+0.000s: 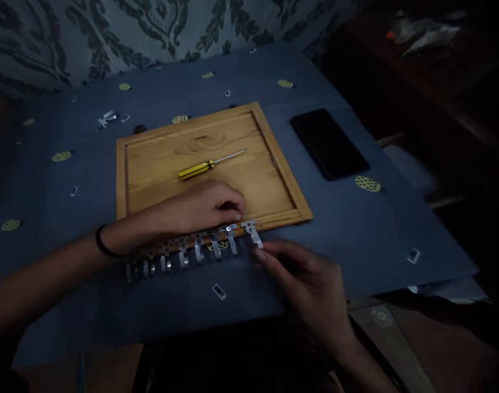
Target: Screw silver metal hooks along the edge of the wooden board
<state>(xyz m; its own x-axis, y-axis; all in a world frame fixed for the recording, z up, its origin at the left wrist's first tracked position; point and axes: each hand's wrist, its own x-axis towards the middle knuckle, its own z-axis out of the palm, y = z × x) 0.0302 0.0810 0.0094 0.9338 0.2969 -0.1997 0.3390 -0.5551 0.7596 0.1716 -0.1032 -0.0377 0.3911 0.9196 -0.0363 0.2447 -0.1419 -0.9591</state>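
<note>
A framed wooden board [151, 164] lies on the table, with a row of metal hooks [199, 250] along its near edge. My right hand [314, 284] pinches the hooked end of the rightmost metal hook [254, 233], whose flat plate rests against that edge. Over the board's near part lies my left hand [212, 204], its fingers curled and its fingertips close to the hook beside it. Whatever those fingers may hold is hidden. A screwdriver [196, 170] with a yellow and black handle rests on the board just beyond my left hand.
A black phone [329, 143] lies right of the board. Small metal pieces [107, 119] sit at the table's far left. The blue patterned cloth [396, 234] covers the table, and a patterned curtain or wall covering [130, 33] rises behind it.
</note>
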